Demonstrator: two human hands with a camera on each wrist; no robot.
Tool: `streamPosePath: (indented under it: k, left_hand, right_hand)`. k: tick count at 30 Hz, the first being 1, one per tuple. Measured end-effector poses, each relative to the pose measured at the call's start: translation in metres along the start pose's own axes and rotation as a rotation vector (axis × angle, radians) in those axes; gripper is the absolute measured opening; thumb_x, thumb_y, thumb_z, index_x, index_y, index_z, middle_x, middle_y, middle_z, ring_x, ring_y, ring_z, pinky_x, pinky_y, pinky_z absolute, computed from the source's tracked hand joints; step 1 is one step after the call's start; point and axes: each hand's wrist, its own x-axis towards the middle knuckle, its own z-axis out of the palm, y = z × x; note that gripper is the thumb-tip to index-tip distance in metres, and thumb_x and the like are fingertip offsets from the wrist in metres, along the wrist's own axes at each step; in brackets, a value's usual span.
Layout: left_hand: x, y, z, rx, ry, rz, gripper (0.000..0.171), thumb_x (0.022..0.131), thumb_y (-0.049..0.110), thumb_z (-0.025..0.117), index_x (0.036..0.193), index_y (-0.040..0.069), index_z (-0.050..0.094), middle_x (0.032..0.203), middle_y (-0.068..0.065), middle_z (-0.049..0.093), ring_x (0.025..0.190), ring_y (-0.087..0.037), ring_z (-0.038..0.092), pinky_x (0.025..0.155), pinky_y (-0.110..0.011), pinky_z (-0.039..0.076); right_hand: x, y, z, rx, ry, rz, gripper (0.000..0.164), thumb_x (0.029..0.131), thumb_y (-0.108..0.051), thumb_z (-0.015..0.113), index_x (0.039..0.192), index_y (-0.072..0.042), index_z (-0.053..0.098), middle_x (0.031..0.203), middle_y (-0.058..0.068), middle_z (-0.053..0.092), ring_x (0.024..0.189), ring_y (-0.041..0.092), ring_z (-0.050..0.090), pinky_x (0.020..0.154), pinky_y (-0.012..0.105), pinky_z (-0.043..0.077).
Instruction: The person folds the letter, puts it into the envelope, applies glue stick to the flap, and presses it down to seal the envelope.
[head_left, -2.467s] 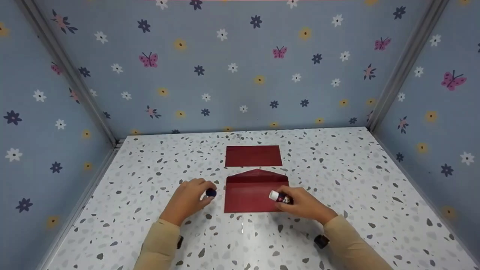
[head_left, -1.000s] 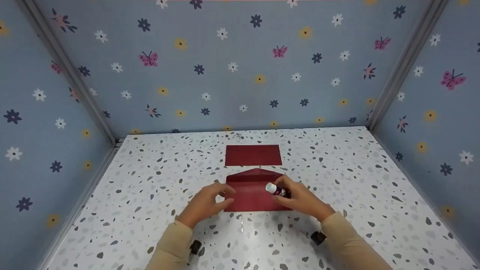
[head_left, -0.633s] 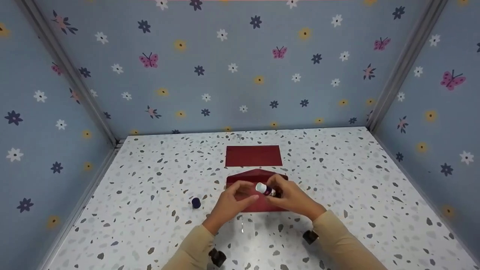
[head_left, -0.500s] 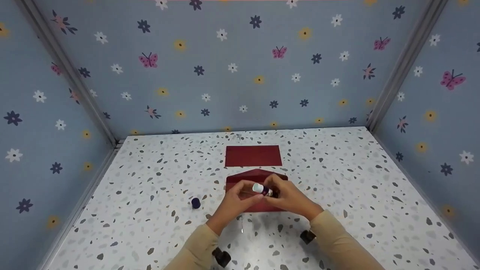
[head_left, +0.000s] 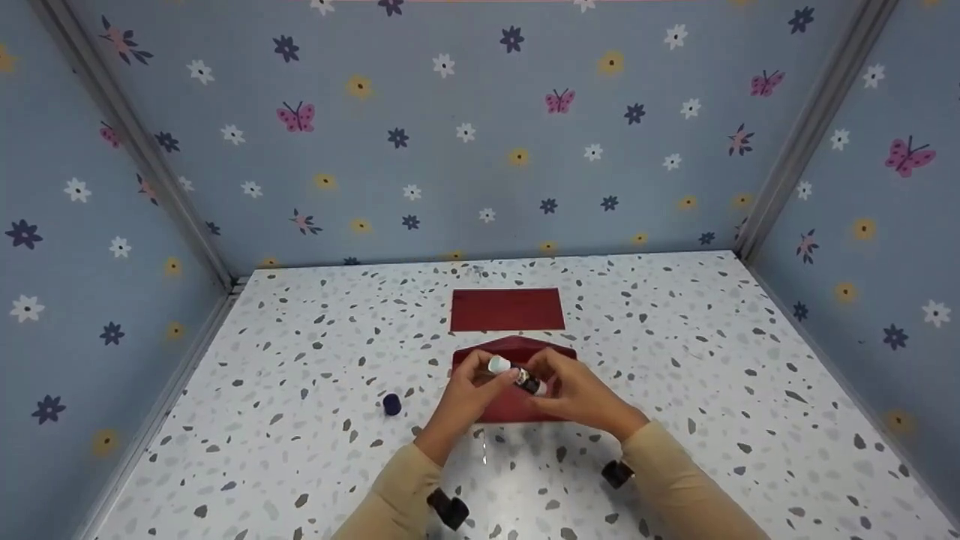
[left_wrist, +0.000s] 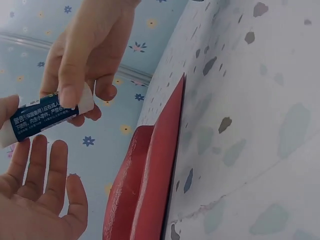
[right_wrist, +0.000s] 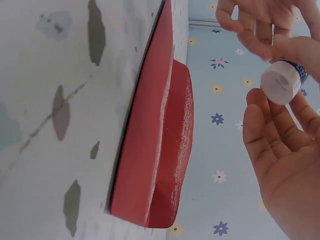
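A small glue stick [head_left: 529, 381] with a dark label and white ends tilts over the open red envelope [head_left: 514, 411]. My left hand [head_left: 461, 397] pinches it near its upper white end, the thumb laid across it. The fingers of my right hand [head_left: 585, 390] are curled about its lower end. In the left wrist view, a thumb presses the labelled barrel [left_wrist: 40, 117] of the glue stick near one end. The right wrist view shows its round white base [right_wrist: 280, 84] at the fingertips. The dark blue cap [head_left: 391, 404] stands on the table left of the envelope.
Behind the open envelope lies a flat red rectangle [head_left: 507, 310], like a second envelope. The open envelope's flap [right_wrist: 172, 145] rises from the table. Speckled white tabletop [head_left: 300, 360] surrounds them, with flower-patterned panels [head_left: 480, 135] at the back and both sides.
My left hand has set the cap down on the left and come over to the glue stick. The glue stick has moved left and tilted between both hands. The envelopes have stayed put.
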Motion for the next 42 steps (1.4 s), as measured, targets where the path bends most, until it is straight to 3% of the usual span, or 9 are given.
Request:
streamPosePath:
  k: [6,12,16,19,22,27,32,37,42]
  left_hand:
    - [0.0041,0.0026,0.0006,-0.108,0.076,-0.066,0.031,0.093,0.030,0.074,0.105,0.008,0.056,0.105,-0.005,0.066,0.101,-0.018,0.062,0.095,-0.049,0.047]
    - [0.0086,0.0019,0.0021,-0.142,0.101,-0.072,0.028,0.095,0.027,0.071,0.103,0.007,0.053,0.106,-0.005,0.063,0.100,-0.017,0.062,0.095,-0.045,0.048]
    - [0.0078,0.0036,-0.0002,-0.167,0.040,-0.049,0.030,0.099,0.024,0.066,0.115,0.003,0.052,0.112,-0.006,0.060,0.106,-0.017,0.058,0.102,-0.047,0.044]
    - [0.0066,0.0047,-0.0031,-0.172,-0.025,-0.029,0.037,0.102,0.024,0.061,0.129,0.000,0.050,0.123,-0.008,0.059,0.113,-0.018,0.056,0.106,-0.048,0.041]
    - [0.0061,0.0053,-0.0044,-0.183,-0.051,-0.025,0.042,0.103,0.025,0.059,0.135,0.000,0.049,0.130,-0.009,0.059,0.117,-0.019,0.056,0.107,-0.048,0.040]
    - [0.0070,0.0044,-0.0023,-0.212,0.017,-0.032,0.032,0.098,0.025,0.067,0.118,0.005,0.053,0.116,-0.007,0.061,0.108,-0.018,0.058,0.103,-0.051,0.043]
    - [0.0069,0.0032,0.0002,-0.246,0.045,-0.027,0.030,0.095,0.022,0.072,0.105,0.006,0.049,0.110,-0.009,0.059,0.107,-0.020,0.059,0.104,-0.051,0.044]
    - [0.0071,0.0045,0.0016,-0.248,0.039,-0.031,0.031,0.094,0.024,0.072,0.103,0.006,0.048,0.110,-0.009,0.058,0.108,-0.020,0.060,0.104,-0.047,0.045]
    - [0.0086,0.0064,-0.0007,-0.232,0.026,-0.015,0.028,0.096,0.022,0.069,0.109,0.004,0.052,0.110,-0.007,0.060,0.108,-0.018,0.059,0.104,-0.049,0.043]
  right_hand:
    - [-0.0023,0.0048,0.0007,0.033,0.076,-0.021,0.030,0.086,0.003,0.074,0.107,-0.007,0.056,0.096,0.001,0.063,0.081,0.018,0.065,0.071,0.032,0.057]
    - [-0.0023,0.0072,0.0013,0.032,0.102,-0.087,0.021,0.091,0.005,0.070,0.105,0.000,0.056,0.098,0.010,0.067,0.084,0.029,0.068,0.073,0.038,0.058]
    - [-0.0048,0.0062,0.0006,0.074,0.010,0.003,0.008,0.103,-0.010,0.055,0.106,-0.003,0.058,0.098,0.014,0.068,0.089,0.033,0.067,0.079,0.038,0.055]
    - [-0.0064,0.0048,-0.0007,0.126,-0.049,0.082,0.023,0.109,-0.021,0.043,0.105,-0.005,0.060,0.097,0.011,0.070,0.092,0.028,0.069,0.084,0.040,0.055]
    - [-0.0068,0.0035,-0.0011,0.170,-0.063,0.102,0.032,0.111,-0.025,0.037,0.105,-0.004,0.061,0.097,0.009,0.071,0.093,0.026,0.070,0.087,0.044,0.055]
    - [-0.0059,0.0029,0.0008,0.252,-0.028,0.117,0.018,0.106,-0.022,0.053,0.114,-0.006,0.054,0.104,0.016,0.070,0.100,0.031,0.068,0.090,0.047,0.053]
    - [-0.0043,0.0025,0.0035,0.230,-0.001,0.096,0.035,0.092,-0.006,0.073,0.116,-0.004,0.048,0.105,0.018,0.071,0.102,0.031,0.068,0.087,0.046,0.052]
    - [-0.0037,0.0039,0.0036,0.209,0.020,0.039,0.029,0.091,0.001,0.071,0.111,-0.004,0.050,0.105,0.020,0.070,0.100,0.034,0.069,0.083,0.045,0.056]
    - [-0.0065,0.0033,-0.0008,0.206,-0.019,0.043,0.014,0.103,-0.018,0.058,0.111,-0.009,0.051,0.111,0.019,0.067,0.105,0.033,0.067,0.088,0.041,0.053]
